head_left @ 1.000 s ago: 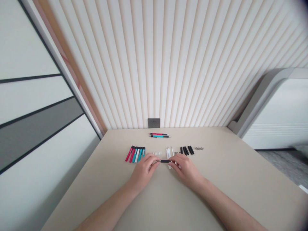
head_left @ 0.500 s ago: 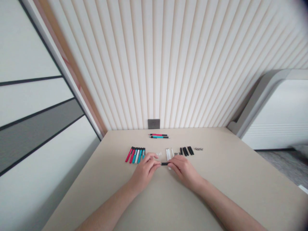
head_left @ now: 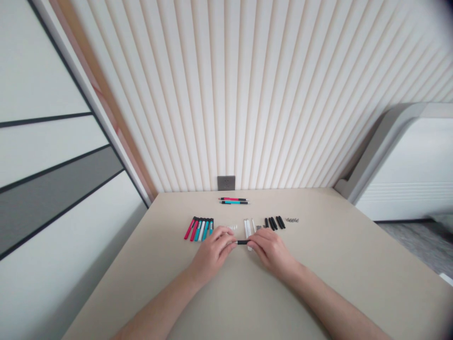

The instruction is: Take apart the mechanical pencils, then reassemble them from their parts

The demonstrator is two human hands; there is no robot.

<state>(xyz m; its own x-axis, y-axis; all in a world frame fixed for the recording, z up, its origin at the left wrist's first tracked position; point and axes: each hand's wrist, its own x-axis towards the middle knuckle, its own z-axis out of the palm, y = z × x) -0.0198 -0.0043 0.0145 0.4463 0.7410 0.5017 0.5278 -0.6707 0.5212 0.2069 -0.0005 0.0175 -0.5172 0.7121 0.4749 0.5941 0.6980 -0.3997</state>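
Observation:
Between my two hands, just above the table's middle, runs a short black pen grip (head_left: 242, 242), level from left to right. The fingertips of my left hand (head_left: 215, 249) pinch its left end, where a small light bit shows. My right hand (head_left: 271, 248) has thumb and fingers closed on the other end. Under and behind the right fingers lie white refills (head_left: 247, 227), partly covered. Beyond the left fingers are small clear parts (head_left: 232, 226). To the left, several red, teal and white pen barrels (head_left: 198, 229) with black ends lie in a row.
Two assembled pens (head_left: 234, 200), one red and one teal, lie near the wall socket (head_left: 226, 182). Several black grips (head_left: 274, 222) and small springs (head_left: 292, 220) are at the right. Tiny dark parts (head_left: 259, 227) sit behind the right hand. A ribbed wall borders the table (head_left: 148, 264).
Both hands keep their pinch on the black pen grip, almost still. The view has shifted very slightly.

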